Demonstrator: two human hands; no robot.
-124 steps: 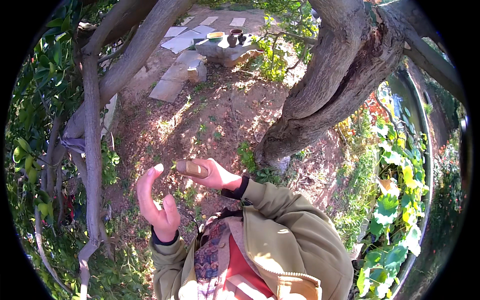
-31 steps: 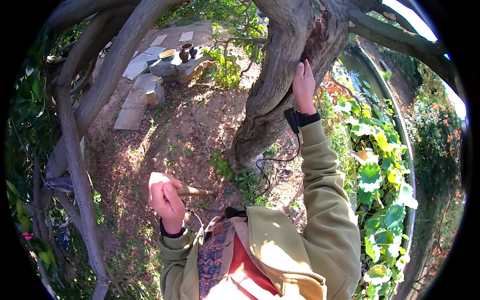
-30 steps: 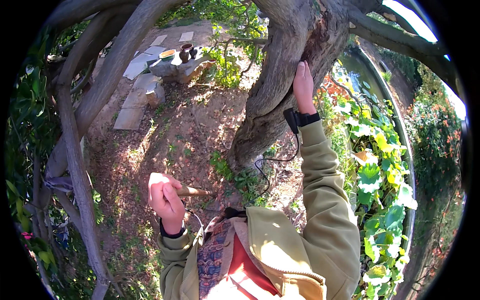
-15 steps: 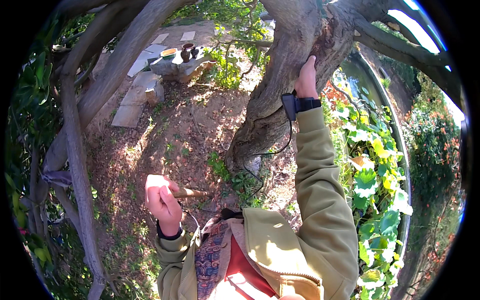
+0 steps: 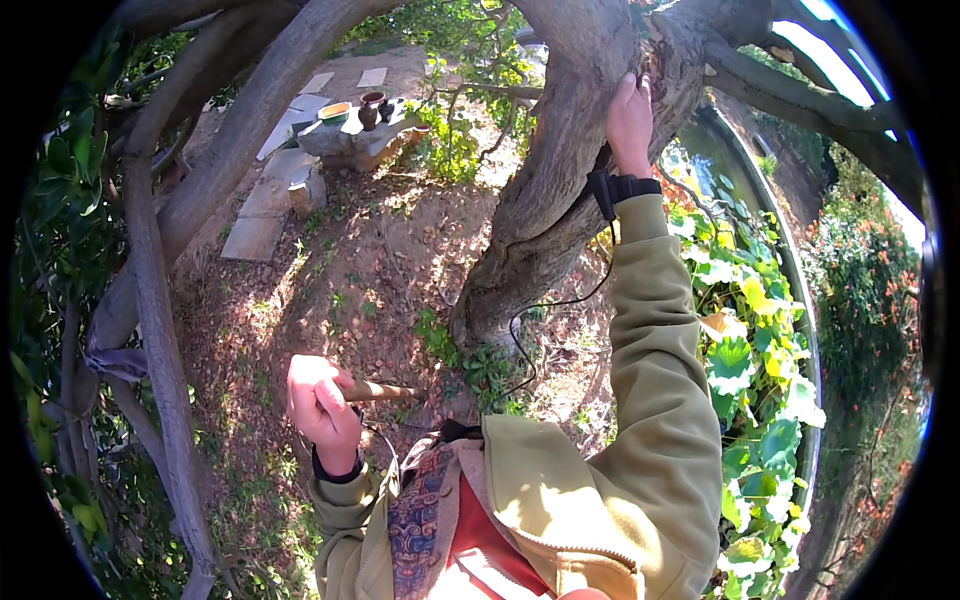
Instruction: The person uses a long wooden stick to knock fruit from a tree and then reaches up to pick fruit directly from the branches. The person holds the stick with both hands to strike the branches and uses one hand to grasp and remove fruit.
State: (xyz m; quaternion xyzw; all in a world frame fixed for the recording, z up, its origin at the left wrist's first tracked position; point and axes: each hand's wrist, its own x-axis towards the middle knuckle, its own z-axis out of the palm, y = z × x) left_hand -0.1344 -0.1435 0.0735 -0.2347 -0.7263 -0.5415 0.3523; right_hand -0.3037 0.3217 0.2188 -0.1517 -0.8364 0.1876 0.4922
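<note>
My left hand (image 5: 324, 405) is closed around a short brown wooden stick (image 5: 388, 391), low on the left in front of my jacket. One end of it points right; the rest is hidden in my fist. Up at the tree trunk (image 5: 545, 190), my right hand (image 5: 630, 125) reaches out with its fingers stretched upward. The fingertips touch the bark beside a darker, reddish-brown rough patch (image 5: 660, 65). I see nothing held in that hand, though part of it is turned away. A black band with a small box (image 5: 603, 193) sits on my right wrist, and a cable hangs from it.
Thick grey branches (image 5: 150, 270) cross the left side. A stone bench (image 5: 350, 148) farther off bears a yellow-rimmed tray (image 5: 335, 111) and dark brown pots (image 5: 370, 108). Broad-leaved plants (image 5: 735, 365) grow inside a curved rim on the right. Fallen leaves cover the ground.
My right hand has shifted up and slightly right along the trunk, and its fingers now point at the bark. The left hand keeps its grip on the stick almost unmoved.
</note>
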